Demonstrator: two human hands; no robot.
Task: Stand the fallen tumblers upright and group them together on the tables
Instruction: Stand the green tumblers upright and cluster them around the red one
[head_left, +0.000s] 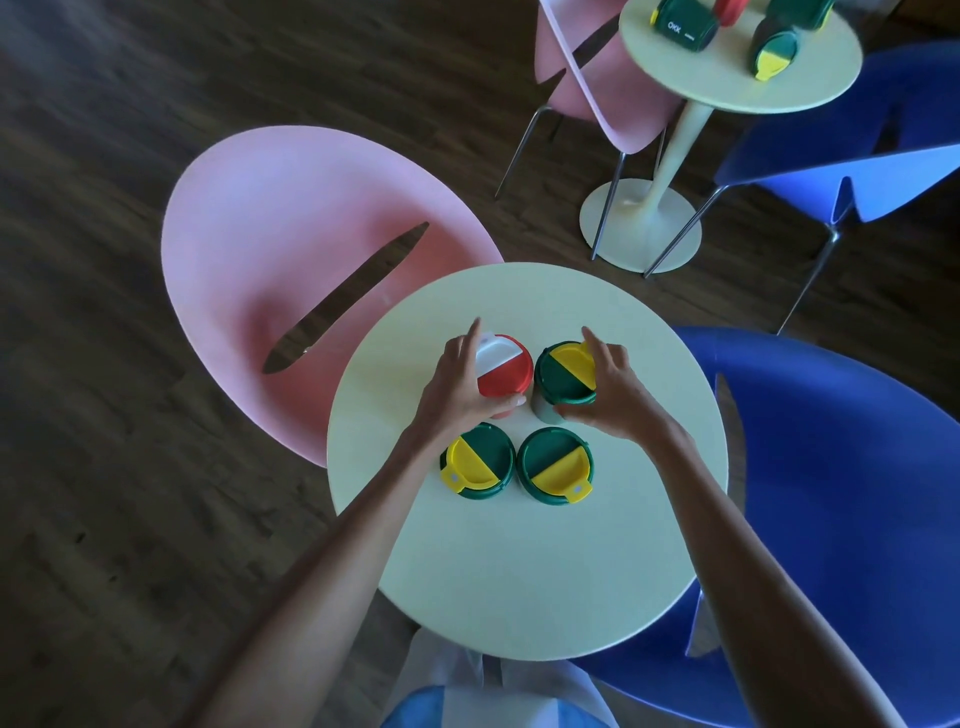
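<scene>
Gripping the red tumbler (511, 370) with the left hand (457, 387), clutching the green tumbler (561, 375) beside it with the right hand (613, 392), both upright mid table (519, 571).

**Background only: chairs, floor, clothing**

I count four chairs. Big pink chair (291, 249) fills the left-centre of the frame: moulded shell, with a long narrow slot (348, 296) cut through it and the floor showing through. Second pink chair (613, 88) sits at top centre on thin metal legs (608, 208). Blue chair (831, 467) takes the lower right, its shell running to the frame edge. Another blue chair (857, 171) is at upper right, with a folded-looking shell and metal legs too. Dark wood plank floor (104, 467) lies under everything, widest across the left half. At bottom centre I see a strip of pale blue and white clothing (467, 696); I can't tell what garment it is.
</scene>
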